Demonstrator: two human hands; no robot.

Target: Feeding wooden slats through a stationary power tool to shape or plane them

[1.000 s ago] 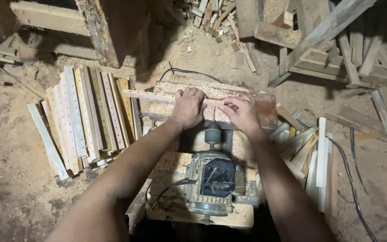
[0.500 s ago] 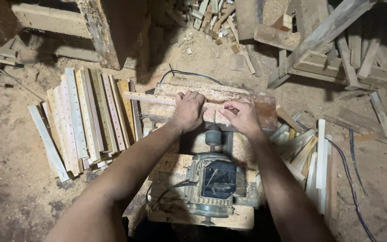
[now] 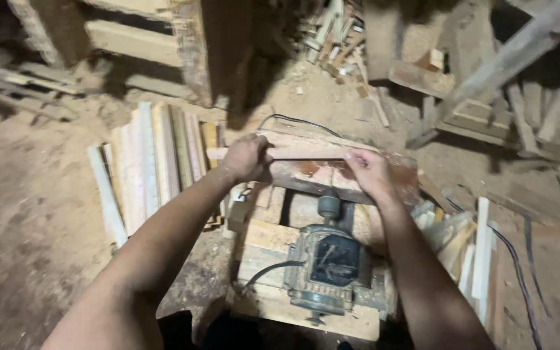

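Bare sawdust floor (image 3: 27, 214) lies wide open at far left, then a row of pale wooden slats (image 3: 147, 162) lying side by side, its near edge just beside the work platform. The left hand (image 3: 246, 157) has its fingers curled shut around a thin wooden strip (image 3: 306, 153), which lies crosswise over the platform's far edge. Below sits the grey electric motor (image 3: 332, 269). The right hand (image 3: 371, 174) presses down on the strip, fingers bent over it. Scrap timber (image 3: 487, 84) crowds the right.
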